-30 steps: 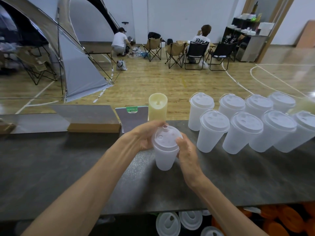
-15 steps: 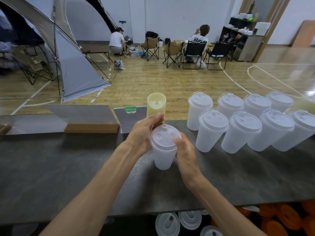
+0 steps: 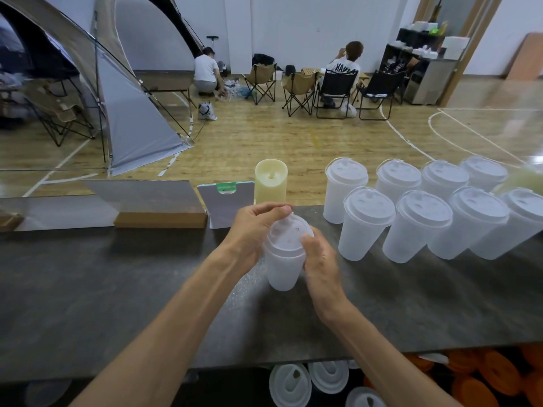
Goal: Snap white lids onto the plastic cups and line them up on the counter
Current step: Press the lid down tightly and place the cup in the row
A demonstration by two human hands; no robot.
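Note:
A frosted plastic cup stands on the dark counter with a white lid on its rim. My left hand curls round the cup's left side, fingertips on the lid's far edge. My right hand grips the right side, thumb pressing the lid's top. To the right, several lidded cups stand in two rows.
A pale yellow cylinder, a small card stand and a wooden-based sign stand along the counter's far edge. Loose white lids and orange items lie below the near edge. People, folding chairs and a tent are beyond.
My right thumb has moved up onto the lid's top, and my left fingers have shifted along the lid's far edge. The cup stays in the same spot.

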